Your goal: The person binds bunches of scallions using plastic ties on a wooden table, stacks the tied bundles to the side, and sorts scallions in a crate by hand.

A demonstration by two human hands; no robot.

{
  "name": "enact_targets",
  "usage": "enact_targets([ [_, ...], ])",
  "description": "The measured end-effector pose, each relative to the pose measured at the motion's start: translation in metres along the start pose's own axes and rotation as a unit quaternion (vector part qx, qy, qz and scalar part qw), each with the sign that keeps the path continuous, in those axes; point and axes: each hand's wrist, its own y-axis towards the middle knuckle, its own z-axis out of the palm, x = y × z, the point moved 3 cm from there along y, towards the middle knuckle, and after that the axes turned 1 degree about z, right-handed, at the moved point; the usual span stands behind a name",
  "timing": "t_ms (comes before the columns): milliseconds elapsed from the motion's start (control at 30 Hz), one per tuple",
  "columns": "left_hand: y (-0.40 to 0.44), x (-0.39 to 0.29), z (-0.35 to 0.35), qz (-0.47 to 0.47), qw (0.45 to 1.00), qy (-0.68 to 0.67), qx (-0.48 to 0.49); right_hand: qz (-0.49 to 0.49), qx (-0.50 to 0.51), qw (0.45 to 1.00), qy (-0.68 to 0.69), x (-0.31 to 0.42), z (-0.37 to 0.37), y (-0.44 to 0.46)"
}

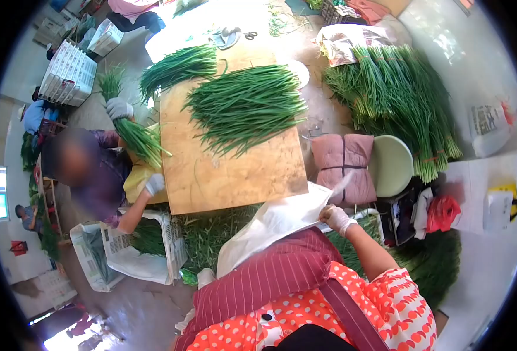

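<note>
My right hand (335,219), in a light glove with bare fingertips, pinches the edge of a white plastic sheet (282,212) that lies over my lap, on a dark red striped apron (264,257). My left hand does not show. In front of me a wooden board (235,181) bears a wide pile of long green stalks (246,108), with a smaller pile (179,67) behind it at the left. Across the board's left side, a co-worker (88,164) in gloves holds a bunch of green stalks (135,137) upright at a slant.
Bundled green stalks (396,99) are heaped at the right, near a tied pink cushion (343,167) and a pale green basin (392,165). White crates (144,248) stand at the lower left; more crates (68,73) are at the upper left. Scissors (251,35) lie at the far end.
</note>
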Motion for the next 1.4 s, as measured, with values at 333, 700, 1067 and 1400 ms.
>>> enact_targets([
  [333, -0.021, -0.053, 0.004, -0.119, 0.985, -0.113, -0.046, -0.209, 0.041, 0.968, -0.131, -0.004, -0.109, 0.082],
  [700, 0.010, -0.044, 0.009, -0.113, 0.980, -0.155, -0.054, -0.166, 0.145, 0.974, -0.050, -0.001, -0.092, 0.062],
  [1067, 0.066, -0.046, -0.014, -0.106, 0.969, -0.214, -0.070, -0.120, 0.217, 0.966, -0.073, -0.014, -0.115, 0.080],
  [1400, 0.102, -0.123, 0.014, -0.146, 0.949, -0.252, -0.122, -0.233, 0.332, 0.892, -0.202, -0.088, -0.123, 0.180],
])
